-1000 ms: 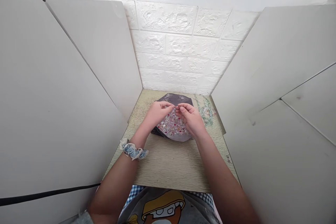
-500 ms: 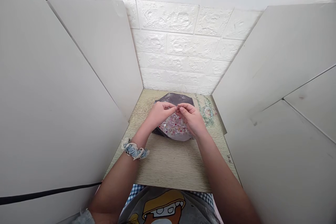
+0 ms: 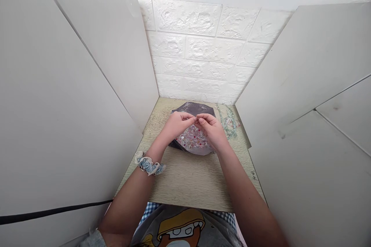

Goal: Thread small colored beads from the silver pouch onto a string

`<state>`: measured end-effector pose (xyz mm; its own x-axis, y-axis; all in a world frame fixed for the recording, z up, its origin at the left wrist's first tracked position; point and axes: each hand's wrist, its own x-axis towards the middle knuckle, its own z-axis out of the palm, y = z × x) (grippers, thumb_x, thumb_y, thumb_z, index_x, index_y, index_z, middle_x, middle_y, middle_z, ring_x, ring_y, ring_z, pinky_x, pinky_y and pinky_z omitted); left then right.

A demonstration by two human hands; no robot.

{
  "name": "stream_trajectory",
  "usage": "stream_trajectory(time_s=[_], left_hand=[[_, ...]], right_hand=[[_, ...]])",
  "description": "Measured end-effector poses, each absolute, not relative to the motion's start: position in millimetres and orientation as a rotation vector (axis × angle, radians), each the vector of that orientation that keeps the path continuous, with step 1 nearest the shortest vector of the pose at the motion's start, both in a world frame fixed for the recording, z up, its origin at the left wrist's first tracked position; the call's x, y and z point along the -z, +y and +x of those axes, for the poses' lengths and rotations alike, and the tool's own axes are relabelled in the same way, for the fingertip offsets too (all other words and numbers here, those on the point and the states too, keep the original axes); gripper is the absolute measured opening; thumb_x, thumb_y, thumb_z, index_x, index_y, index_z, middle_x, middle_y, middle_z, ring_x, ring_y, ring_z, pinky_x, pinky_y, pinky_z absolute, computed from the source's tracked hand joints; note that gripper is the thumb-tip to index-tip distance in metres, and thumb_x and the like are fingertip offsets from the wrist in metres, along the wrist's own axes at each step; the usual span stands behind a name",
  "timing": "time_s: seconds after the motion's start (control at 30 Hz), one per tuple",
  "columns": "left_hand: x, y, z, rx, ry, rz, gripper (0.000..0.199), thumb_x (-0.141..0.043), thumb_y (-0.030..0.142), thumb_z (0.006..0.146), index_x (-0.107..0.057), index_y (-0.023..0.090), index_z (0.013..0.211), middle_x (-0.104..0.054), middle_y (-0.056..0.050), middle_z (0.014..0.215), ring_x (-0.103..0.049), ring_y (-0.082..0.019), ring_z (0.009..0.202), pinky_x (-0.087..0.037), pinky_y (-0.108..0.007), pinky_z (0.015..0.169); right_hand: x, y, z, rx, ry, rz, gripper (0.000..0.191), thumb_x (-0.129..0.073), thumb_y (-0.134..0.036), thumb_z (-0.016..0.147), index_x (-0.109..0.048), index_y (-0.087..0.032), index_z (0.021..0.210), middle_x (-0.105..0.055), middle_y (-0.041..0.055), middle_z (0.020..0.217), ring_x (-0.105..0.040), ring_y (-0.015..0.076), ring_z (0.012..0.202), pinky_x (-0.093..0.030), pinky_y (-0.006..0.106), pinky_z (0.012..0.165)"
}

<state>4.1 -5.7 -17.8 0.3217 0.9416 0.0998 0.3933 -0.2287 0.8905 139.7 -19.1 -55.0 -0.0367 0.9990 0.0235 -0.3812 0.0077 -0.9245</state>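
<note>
Down on your wood-look tabletop [image 3: 188,181], your left hand [image 3: 177,125] and right hand [image 3: 211,131] pinch narrow, fingertips nearly meeting, right above a dark pouch [image 3: 193,108] of pink and white beads [image 3: 193,138]. Can't tell what's pinched, too tiny. Strung beads [image 3: 228,123] sit just right of it.

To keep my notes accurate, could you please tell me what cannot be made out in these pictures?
In the head view:
- What the left hand and right hand pinch: hidden by their fingers.
- Single beads in the pink-and-white heap: too small.
- Grey printed shirt: cut off by the bottom edge.
</note>
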Motion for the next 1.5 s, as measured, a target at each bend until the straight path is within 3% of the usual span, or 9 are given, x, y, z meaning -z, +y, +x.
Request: stream_trajectory(time_s=[0.6,0.83,1.0,1.23,1.5], left_hand=[[17,-6,5,-0.851,1.219,1.775,0.032,-0.049,0.039,0.069,-0.067,0.013,0.072,-0.061,-0.002,0.066,-0.048,-0.011,0.058,-0.035,-0.021,0.052],[17,-6,6,-0.811,1.185,1.727,0.034,-0.049,0.041,0.070,-0.067,0.012,0.071,-0.053,0.001,0.056,-0.036,-0.007,0.048,-0.028,-0.019,0.047],[17,-6,4,-0.789,1.161,1.698,0.035,-0.050,0.043,0.068,-0.065,0.012,0.068,-0.047,0.001,0.053,-0.033,-0.007,0.048,-0.026,-0.019,0.046],[19,-4,1,-0.719,1.169,1.684,0.037,-0.048,0.047,0.069,-0.062,0.012,0.068,-0.042,0.002,0.051,-0.028,-0.006,0.045,-0.021,-0.019,0.043],[18,-4,0,-0.762,1.130,1.718,0.033,-0.049,0.043,0.070,-0.060,0.013,0.064,-0.044,0.002,0.055,-0.034,-0.007,0.052,-0.026,-0.019,0.048]], right_hand=[[56,-19,139,-1.309,-1.034,-0.947,0.017,-0.062,-0.030,0.063,-0.060,-0.020,0.076,-0.062,-0.0007,0.076,-0.057,0.0116,0.078,-0.045,0.031,0.081],[54,-22,142,-1.058,-1.254,-1.085,0.016,-0.058,-0.031,0.067,-0.060,-0.017,0.074,-0.058,0.0003,0.070,-0.052,0.0099,0.063,-0.045,0.025,0.062],[56,-24,139,-0.925,-1.285,-1.155,0.018,-0.053,-0.035,0.070,-0.058,-0.018,0.074,-0.057,0.0013,0.076,-0.051,0.0102,0.060,-0.042,0.023,0.051],[51,-30,137,-0.600,-1.500,-1.218,0.015,-0.047,-0.030,0.075,-0.058,-0.019,0.071,-0.057,0.0012,0.074,-0.051,0.0125,0.069,-0.040,0.025,0.063],[47,-33,135,-0.498,-1.553,-1.232,0.017,-0.042,-0.026,0.079,-0.056,-0.019,0.072,-0.057,0.0005,0.071,-0.051,0.0121,0.067,-0.037,0.024,0.061]])
